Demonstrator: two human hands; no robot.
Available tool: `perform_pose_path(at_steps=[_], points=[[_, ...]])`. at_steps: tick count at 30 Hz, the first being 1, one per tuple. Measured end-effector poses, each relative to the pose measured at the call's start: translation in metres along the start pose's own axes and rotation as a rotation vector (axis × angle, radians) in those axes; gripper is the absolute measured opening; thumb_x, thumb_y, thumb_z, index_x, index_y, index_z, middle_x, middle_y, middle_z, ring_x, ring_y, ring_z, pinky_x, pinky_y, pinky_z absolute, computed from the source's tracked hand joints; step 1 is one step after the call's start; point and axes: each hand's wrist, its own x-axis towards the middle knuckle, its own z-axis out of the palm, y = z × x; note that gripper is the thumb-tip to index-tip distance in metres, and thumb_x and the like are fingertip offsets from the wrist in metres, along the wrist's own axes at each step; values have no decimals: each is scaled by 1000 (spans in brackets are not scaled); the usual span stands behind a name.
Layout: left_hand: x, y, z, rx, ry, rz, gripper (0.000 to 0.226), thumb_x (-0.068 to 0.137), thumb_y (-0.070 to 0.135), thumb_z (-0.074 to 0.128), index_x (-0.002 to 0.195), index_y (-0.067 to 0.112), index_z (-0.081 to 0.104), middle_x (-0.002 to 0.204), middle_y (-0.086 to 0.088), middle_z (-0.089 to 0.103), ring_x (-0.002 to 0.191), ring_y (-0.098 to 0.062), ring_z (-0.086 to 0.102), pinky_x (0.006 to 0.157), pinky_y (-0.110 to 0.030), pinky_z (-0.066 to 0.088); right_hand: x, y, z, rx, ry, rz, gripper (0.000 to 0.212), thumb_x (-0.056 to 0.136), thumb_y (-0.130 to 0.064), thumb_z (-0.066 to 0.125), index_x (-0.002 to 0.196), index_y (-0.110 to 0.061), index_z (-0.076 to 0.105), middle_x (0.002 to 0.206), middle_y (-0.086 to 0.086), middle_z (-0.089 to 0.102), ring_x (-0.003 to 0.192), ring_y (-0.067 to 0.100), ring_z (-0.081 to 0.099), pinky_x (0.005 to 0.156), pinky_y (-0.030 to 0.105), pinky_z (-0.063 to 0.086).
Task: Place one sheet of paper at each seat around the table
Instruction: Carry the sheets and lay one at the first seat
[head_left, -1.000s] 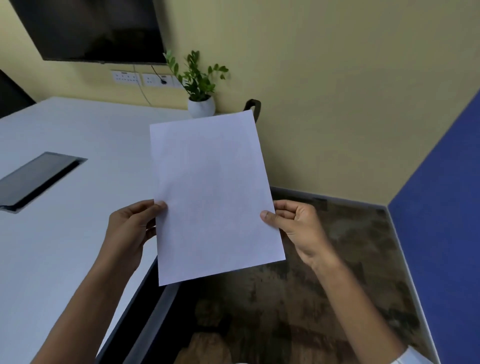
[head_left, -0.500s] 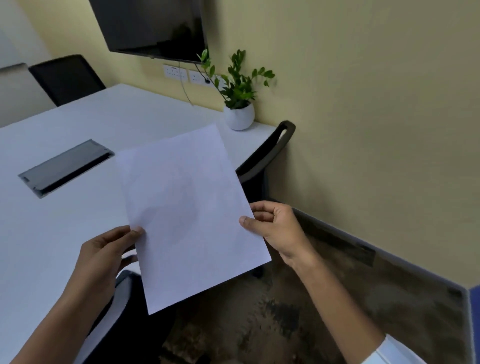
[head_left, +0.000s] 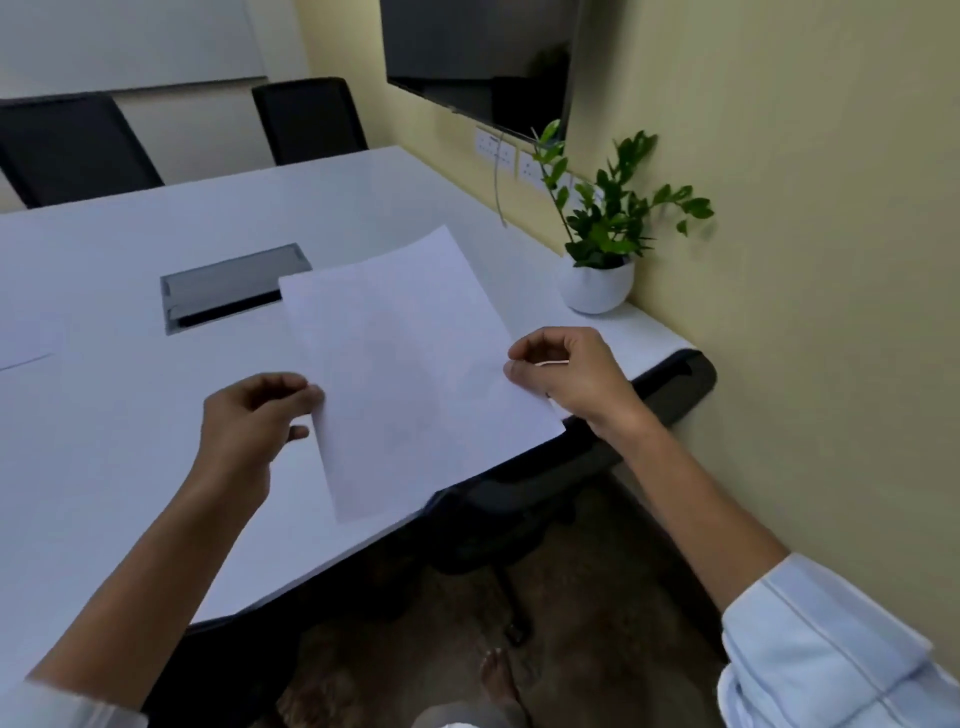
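Note:
A blank white sheet of paper (head_left: 410, 374) hangs low over the near right edge of the white table (head_left: 130, 426). My left hand (head_left: 254, 421) pinches its left edge and my right hand (head_left: 566, 374) pinches its right edge. Whether the sheet touches the tabletop I cannot tell. A dark chair (head_left: 561, 483) is tucked under the table just below the sheet. Another sheet of paper (head_left: 26, 338) lies flat at the far left of the table.
A potted green plant (head_left: 602, 249) stands at the table's right corner against the yellow wall. A grey cable hatch (head_left: 228, 286) sits in the tabletop's middle. Two black chairs (head_left: 306, 119) stand at the far side. A dark screen (head_left: 478, 52) hangs on the wall.
The view has swung left and down over the table. Both hands have carried the sheet from above the floor and chair to low over the table's edge.

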Motion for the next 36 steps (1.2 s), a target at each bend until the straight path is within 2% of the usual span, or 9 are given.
perform_pose_path(at_steps=[10, 12, 15, 18, 21, 25, 29, 33, 36], points=[[182, -31, 126, 209, -22, 17, 19, 78, 1, 77, 84, 19, 74, 86, 0, 74, 72, -10, 66, 59, -20, 50, 243, 62, -33, -331, -160, 55, 31, 73, -18, 85, 101, -27, 77, 93, -14, 69, 85, 5, 69, 76, 21, 53], [208, -52, 148, 248, -2, -30, 21, 75, -3, 76, 86, 15, 74, 85, -6, 73, 68, -13, 63, 53, -16, 48, 277, 87, -30, -406, -194, 72, 34, 72, -16, 86, 105, -23, 77, 94, -9, 68, 84, 4, 66, 77, 23, 51], [236, -93, 181, 305, 69, -110, 24, 71, -6, 75, 87, 12, 75, 84, -8, 73, 69, -15, 63, 55, -16, 48, 316, 131, -21, -434, -275, 156, 39, 73, -8, 84, 110, -17, 75, 102, 5, 70, 95, 19, 68, 81, 29, 55], [253, -137, 205, 362, 137, -182, 22, 71, -5, 72, 82, 14, 75, 80, -5, 73, 72, -16, 66, 66, -20, 52, 344, 176, -13, -381, -348, 274, 43, 73, 3, 81, 112, -13, 75, 103, 13, 68, 100, 30, 69, 85, 36, 61], [262, -175, 220, 396, 192, -265, 22, 71, -5, 71, 76, 16, 73, 78, -4, 72, 69, -15, 66, 58, -13, 49, 364, 219, -5, -424, -419, 317, 43, 72, 4, 80, 112, -12, 75, 99, 11, 66, 93, 25, 67, 92, 40, 59], [269, -218, 229, 401, 242, -390, 18, 69, -3, 76, 73, 13, 71, 77, -5, 72, 72, -22, 69, 66, -24, 56, 376, 265, 2, -498, -536, 288, 41, 72, 1, 81, 111, -12, 75, 97, 8, 68, 84, 19, 65, 82, 24, 51], [272, -241, 230, 406, 282, -445, 17, 67, 0, 80, 77, 9, 70, 74, -7, 70, 66, -22, 68, 53, -20, 49, 378, 297, 3, -516, -616, 264, 41, 75, -2, 80, 113, -13, 72, 89, 0, 64, 76, 17, 62, 72, 11, 44], [271, -254, 226, 532, 260, -398, 16, 69, 3, 79, 78, 8, 67, 74, -6, 68, 69, -25, 68, 56, -19, 47, 376, 312, 6, -614, -706, 164, 47, 79, -8, 80, 124, -11, 66, 114, 9, 60, 81, 23, 67, 82, 18, 46], [267, -260, 223, 811, 168, -304, 27, 75, 19, 77, 96, 8, 65, 99, -7, 62, 86, -26, 64, 69, -29, 48, 374, 316, 6, -742, -756, 59, 55, 85, -25, 75, 136, -17, 56, 132, 5, 49, 102, 22, 64, 90, 29, 50]])
